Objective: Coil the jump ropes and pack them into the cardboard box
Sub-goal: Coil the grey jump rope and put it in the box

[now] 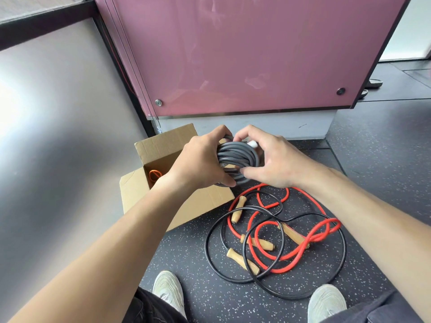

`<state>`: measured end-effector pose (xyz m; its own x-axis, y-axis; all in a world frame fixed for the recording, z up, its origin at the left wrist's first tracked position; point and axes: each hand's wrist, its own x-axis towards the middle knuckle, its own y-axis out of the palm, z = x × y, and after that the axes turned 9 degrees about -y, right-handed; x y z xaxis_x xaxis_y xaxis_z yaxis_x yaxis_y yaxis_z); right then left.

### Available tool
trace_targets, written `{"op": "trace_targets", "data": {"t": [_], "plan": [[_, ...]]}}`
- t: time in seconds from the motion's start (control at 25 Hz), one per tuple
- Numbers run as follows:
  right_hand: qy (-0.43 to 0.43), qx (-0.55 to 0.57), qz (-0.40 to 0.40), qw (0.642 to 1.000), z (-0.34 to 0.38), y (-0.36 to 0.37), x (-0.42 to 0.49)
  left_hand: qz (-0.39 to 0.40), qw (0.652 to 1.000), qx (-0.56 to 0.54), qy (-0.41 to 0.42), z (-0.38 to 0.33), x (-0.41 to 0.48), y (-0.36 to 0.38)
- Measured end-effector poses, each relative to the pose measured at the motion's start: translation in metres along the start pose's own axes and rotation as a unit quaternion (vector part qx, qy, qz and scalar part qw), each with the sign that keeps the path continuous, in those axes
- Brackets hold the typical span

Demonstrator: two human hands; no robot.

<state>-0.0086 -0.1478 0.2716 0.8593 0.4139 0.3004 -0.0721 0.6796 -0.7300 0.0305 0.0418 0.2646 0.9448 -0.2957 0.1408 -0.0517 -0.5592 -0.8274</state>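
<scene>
A grey jump rope [236, 157] is wound into a tight coil and held in the air above the box's right edge. My left hand [200, 159] grips its left side and my right hand [270, 157] grips its right side, with a white handle end [253, 143] poking out at the top. The open cardboard box [161, 148] stands on the floor to the left, and an orange rope [154, 174] lies inside it. A red rope [275, 229] and a black rope [275, 283], both with wooden handles [242, 261], lie loose and tangled on the floor.
A pink panel [245, 54] with a white base rises just behind the box. A grey wall [58, 124] runs along the left. My two shoes [168, 290] rest on the dark speckled floor [196, 252] near the tangled ropes.
</scene>
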Motion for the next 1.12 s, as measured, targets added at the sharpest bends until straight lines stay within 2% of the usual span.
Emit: {"op": "trace_targets", "data": {"t": [0.12, 0.28, 0.44, 0.56, 0.64, 0.8, 0.92, 1.0, 1.12], "plan": [[-0.003, 0.013, 0.006, 1.000, -0.001, 0.004, 0.002, -0.022, 0.999, 0.027, 0.028, 0.003, 0.002, 0.000], [0.048, 0.164, -0.002, 0.985, -0.008, 0.003, 0.000, -0.045, 0.995, 0.064, 0.060, 0.002, 0.003, 0.006], [0.044, 0.262, 0.017, 0.964, -0.013, 0.000, 0.000, -0.076, 0.989, 0.067, 0.105, 0.002, 0.004, 0.004], [0.042, 0.300, 0.053, 0.952, -0.012, -0.003, -0.002, -0.050, 0.996, 0.017, 0.066, 0.003, 0.001, 0.002], [0.057, 0.250, 0.033, 0.966, -0.008, 0.003, -0.002, -0.009, 1.000, -0.006, 0.013, 0.004, -0.001, 0.001], [0.101, 0.164, -0.034, 0.981, -0.002, 0.021, 0.002, 0.025, 0.999, 0.012, -0.029, 0.002, -0.001, -0.002], [0.050, 0.022, -0.057, 0.997, -0.003, 0.021, 0.003, 0.018, 0.998, 0.017, -0.064, 0.000, 0.002, -0.007], [-0.004, -0.096, -0.107, 0.990, -0.005, 0.020, 0.002, 0.010, 0.995, 0.003, -0.103, -0.001, 0.004, -0.009], [-0.040, -0.260, -0.192, 0.945, -0.004, 0.024, 0.005, 0.006, 0.983, -0.059, -0.173, -0.004, 0.007, -0.012]]}}
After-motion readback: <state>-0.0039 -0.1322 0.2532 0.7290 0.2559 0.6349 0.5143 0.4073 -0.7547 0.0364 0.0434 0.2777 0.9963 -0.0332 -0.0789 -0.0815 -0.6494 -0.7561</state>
